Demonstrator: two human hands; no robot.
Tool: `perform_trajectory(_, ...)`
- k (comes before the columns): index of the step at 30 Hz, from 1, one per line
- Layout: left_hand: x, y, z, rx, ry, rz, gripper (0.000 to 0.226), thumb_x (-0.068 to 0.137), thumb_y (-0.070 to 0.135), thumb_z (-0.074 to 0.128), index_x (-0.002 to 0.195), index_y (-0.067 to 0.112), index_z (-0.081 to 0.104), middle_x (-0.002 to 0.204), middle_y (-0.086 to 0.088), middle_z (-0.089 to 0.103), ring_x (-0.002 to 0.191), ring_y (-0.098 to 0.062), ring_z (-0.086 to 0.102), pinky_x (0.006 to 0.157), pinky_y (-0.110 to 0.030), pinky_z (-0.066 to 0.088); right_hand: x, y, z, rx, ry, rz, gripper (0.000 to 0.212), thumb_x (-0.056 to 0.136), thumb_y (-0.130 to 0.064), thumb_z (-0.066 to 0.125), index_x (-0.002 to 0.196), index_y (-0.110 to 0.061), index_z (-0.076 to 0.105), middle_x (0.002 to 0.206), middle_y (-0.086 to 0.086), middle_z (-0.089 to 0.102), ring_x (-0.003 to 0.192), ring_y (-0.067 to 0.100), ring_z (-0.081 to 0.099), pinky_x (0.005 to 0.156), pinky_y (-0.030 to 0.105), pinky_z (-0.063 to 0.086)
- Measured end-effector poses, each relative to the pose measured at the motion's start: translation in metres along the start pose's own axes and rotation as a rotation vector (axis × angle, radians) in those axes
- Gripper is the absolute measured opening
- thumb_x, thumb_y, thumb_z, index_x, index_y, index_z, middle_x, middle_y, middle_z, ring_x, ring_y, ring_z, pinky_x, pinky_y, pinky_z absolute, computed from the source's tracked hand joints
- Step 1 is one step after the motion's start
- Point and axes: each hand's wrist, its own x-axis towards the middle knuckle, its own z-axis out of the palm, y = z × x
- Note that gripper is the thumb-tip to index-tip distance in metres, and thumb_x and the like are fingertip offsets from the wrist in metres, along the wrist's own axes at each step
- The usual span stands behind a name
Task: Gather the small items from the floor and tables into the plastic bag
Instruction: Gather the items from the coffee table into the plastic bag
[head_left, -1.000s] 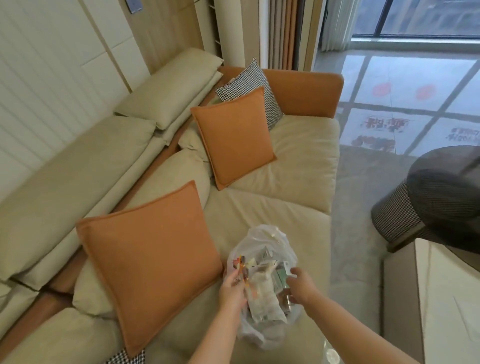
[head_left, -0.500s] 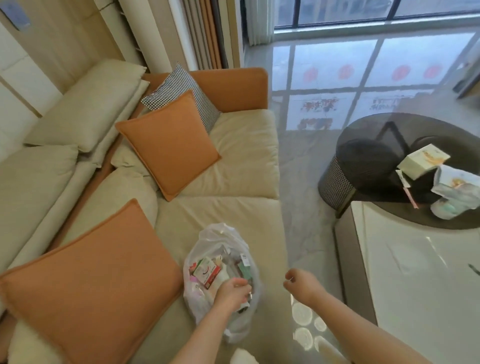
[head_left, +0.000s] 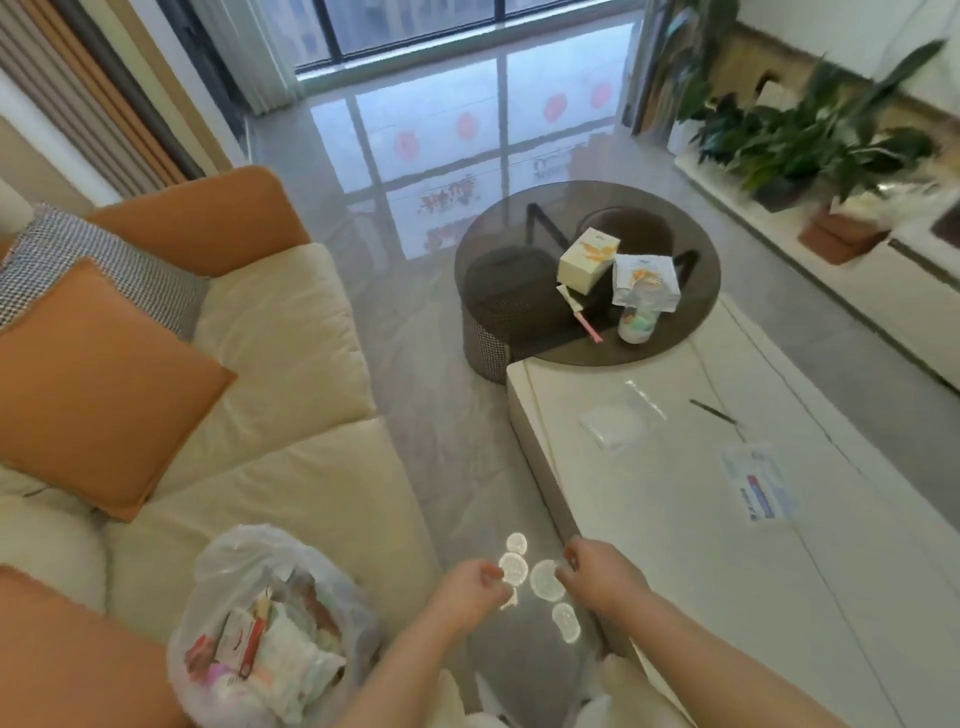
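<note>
Living room seen from above, a person's two hands held over the floor beside a filled plastic bag.

A cream sofa (head_left: 291, 364) fills nine o'clock; a white table (head_left: 727, 545) sits at three o'clock, a round glass table (head_left: 691, 332) at one o'clock carrying a box (head_left: 588, 260) and packets. The plastic bag (head_left: 270, 634), full of small items, rests on the sofa at seven o'clock. Left hand (head_left: 467, 595) and right hand (head_left: 602, 574), at six o'clock, have curled fingers; whether they hold anything, I cannot tell.

four round pads (head_left: 546, 580), two orange cushions (head_left: 98, 384), two tables (head_left: 727, 519)
</note>
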Motion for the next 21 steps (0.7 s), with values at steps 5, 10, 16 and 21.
perform_trajectory(5,0.026,0.076,0.045,0.18,-0.08,0.059,0.038,0.09,0.032,0.057,0.125,0.018,0.057,0.114,0.0,0.063,0.101,-0.014,0.061,0.08,-0.021,0.045,0.003,0.089,-0.033,0.047,0.063,0.097,0.041,0.09,-0.04,0.048,0.124,-0.018,0.053,0.127,0.003,0.058,0.118,0.023,0.054,0.094,0.032,0.045)
perform_trajectory(10,0.06,0.148,0.087,0.333,-0.136,0.143,0.041,0.091,0.038,0.055,0.127,0.018,0.056,0.123,0.0,0.061,0.112,-0.016,0.058,0.084,-0.02,0.042,0.008,0.17,-0.062,0.116,0.127,0.228,0.044,0.092,-0.04,0.048,0.13,-0.018,0.05,0.131,0.004,0.054,0.122,0.023,0.051,0.096,0.032,0.044)
perform_trajectory(16,0.108,0.205,0.126,0.479,-0.16,0.191,0.048,0.091,0.042,0.054,0.133,0.02,0.052,0.135,-0.002,0.053,0.122,-0.019,0.052,0.101,-0.029,0.042,0.022,0.238,-0.074,0.207,0.141,0.389,0.046,0.091,-0.04,0.048,0.131,-0.017,0.05,0.13,0.005,0.053,0.12,0.023,0.05,0.092,0.033,0.046)
perform_trajectory(21,0.167,0.235,0.154,0.645,-0.17,0.236,0.056,0.093,0.043,0.049,0.144,0.022,0.038,0.147,-0.002,0.039,0.136,-0.023,0.034,0.108,-0.038,0.037,0.063,0.273,-0.077,0.273,0.146,0.452,0.047,0.092,-0.04,0.048,0.133,-0.017,0.046,0.134,0.004,0.047,0.122,0.023,0.047,0.093,0.034,0.045)
